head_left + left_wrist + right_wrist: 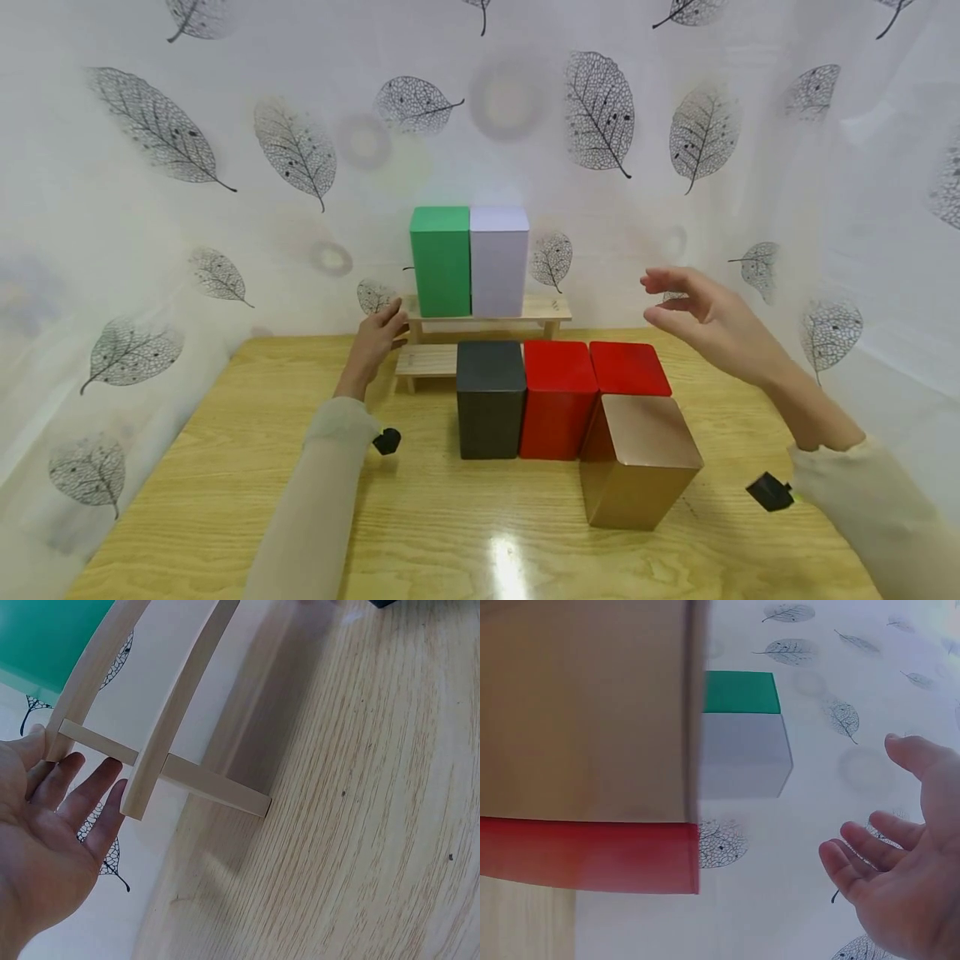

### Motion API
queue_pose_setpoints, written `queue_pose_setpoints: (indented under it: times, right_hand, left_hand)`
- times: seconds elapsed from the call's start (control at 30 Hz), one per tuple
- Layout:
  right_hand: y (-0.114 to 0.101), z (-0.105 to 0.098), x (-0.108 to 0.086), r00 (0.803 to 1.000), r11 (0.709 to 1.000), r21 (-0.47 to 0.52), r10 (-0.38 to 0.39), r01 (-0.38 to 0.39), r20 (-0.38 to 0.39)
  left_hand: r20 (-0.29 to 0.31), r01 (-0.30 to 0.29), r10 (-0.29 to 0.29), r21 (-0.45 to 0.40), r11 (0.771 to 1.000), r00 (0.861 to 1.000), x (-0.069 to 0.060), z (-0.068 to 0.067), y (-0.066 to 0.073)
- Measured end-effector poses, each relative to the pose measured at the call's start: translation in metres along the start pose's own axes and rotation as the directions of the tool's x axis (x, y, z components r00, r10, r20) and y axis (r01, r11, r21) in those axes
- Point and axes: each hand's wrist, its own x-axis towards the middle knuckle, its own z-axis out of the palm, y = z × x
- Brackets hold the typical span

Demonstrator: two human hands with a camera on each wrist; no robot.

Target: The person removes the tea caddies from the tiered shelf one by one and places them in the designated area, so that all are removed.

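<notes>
At the left end of a two-step wooden rack (427, 358), my left hand (377, 335) grips the upper shelf's end, its thumb at the top and fingertips against the end piece, as the left wrist view shows. A green box (442, 271) and a white box (498, 271) stand upright side by side on the upper step. My right hand (701, 312) hovers in the air to the right, fingers loosely bent and holding nothing. Nearest to it are a red box (630, 367) and a gold-brown box (648, 467). A black box (491, 408) and another red box (558, 400) stand beside them.
The boxes form a close group in front of the rack, partly hiding its lower step. Behind the wooden table (262, 467) hangs a white leaf-print cloth (465, 167). Small black wrist devices sit on both sleeves.
</notes>
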Motion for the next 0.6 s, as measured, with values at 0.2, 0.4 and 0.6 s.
queue_pose_setpoints:
  times: [0.2,0.4,0.6]
  right_hand:
    - [-0.008,-0.004,0.017,0.998,0.999,-0.034,0.014,-0.012,0.059]
    - [-0.015,-0.006,0.03,0.995,0.999,-0.033,0.034,-0.031,0.09]
    - [-0.022,-0.01,0.043,0.993,0.997,-0.062,0.051,-0.045,0.103]
  left_hand:
    - [0.002,0.0,0.0,-0.011,1.0,1.0,-0.001,0.0,0.001]
    - [0.015,0.035,-0.034,-0.039,0.999,0.999,-0.007,0.002,0.012]
    - [0.02,0.037,-0.036,-0.06,0.997,0.999,-0.01,0.001,0.018]
